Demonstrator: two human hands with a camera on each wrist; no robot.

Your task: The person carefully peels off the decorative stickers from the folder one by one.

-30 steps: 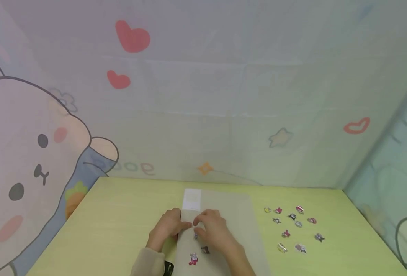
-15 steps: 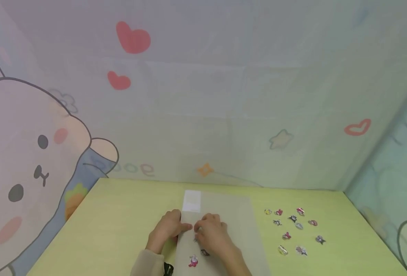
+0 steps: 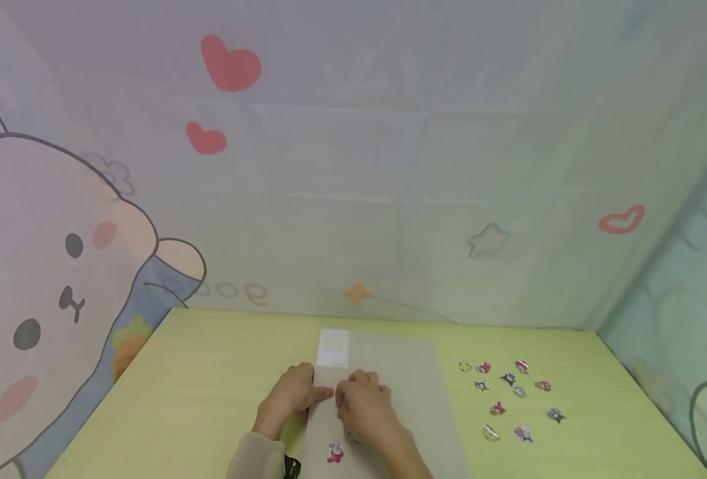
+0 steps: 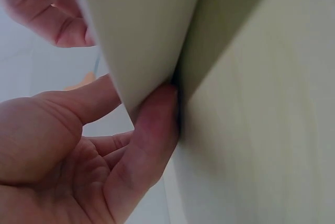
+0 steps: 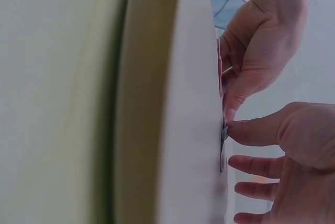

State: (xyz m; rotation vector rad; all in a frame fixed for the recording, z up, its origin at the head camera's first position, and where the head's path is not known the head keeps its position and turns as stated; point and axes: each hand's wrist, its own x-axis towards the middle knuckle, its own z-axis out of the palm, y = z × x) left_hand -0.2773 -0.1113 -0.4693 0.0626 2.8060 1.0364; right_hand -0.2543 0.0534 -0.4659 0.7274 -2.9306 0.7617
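Note:
A flat pale board or book (image 3: pixel 413 372) lies on the table in the head view. My left hand (image 3: pixel 296 391) grips its left edge, thumb on top; in the left wrist view a finger (image 4: pixel 149 135) of that hand reaches under the edge. Close beside it, my right hand (image 3: pixel 366 406) is over the board. In the right wrist view its thumb (image 5: pixel 256 131) presses a small sticker-like piece (image 5: pixel 225 134) on the surface, while the other fingers extend apart from the surface. A pink character sticker (image 3: pixel 335 452) lies nearer me; another is mostly covered by my right hand.
Several small character stickers (image 3: pixel 497 408) are scattered on the yellow table (image 3: pixel 227 359) to the right of the board. A white rectangular label (image 3: pixel 332 348) sits at the board's far left corner. A printed cloth (image 3: pixel 353 166) hangs behind the table.
My right thumb and fingers have closed together and come down onto the board, covering more of the small stickers there. My left hand has stayed on the edge.

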